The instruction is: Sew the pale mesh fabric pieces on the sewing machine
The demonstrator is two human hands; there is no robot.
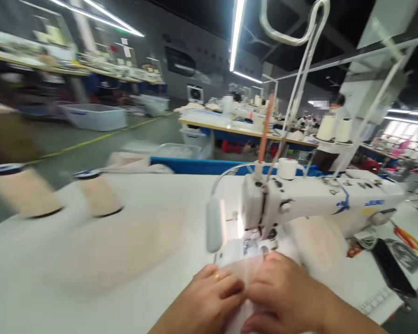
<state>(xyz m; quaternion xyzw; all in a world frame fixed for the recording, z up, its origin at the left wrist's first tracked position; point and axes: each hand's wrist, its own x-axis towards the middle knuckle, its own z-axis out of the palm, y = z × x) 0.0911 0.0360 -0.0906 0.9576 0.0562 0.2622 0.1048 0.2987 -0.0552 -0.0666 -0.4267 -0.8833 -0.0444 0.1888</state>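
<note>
A white sewing machine [310, 199] stands on the table, its lamp lit by the needle area. Just in front of the presser foot [250, 246] lies a pale, sheer piece of fabric [243, 269]. My left hand [218, 292], with a ring on one finger, is closed on the fabric from the left. Close against it, my right hand [280, 287] has its fingers bent and closed on the same fabric. The fingertips of both hands are partly hidden. More pale fabric [316, 246] lies under the machine arm, and a blurred pale piece [121, 250] rests to the left.
Two thread cones [99, 192] stand at the table's left. On the right lie orange-handled scissors [408, 239], a black phone-like object [392, 269] and a ruler [376, 299]. Plastic bins [94, 117] sit on the floor beyond. A person [329, 134] is behind the machine.
</note>
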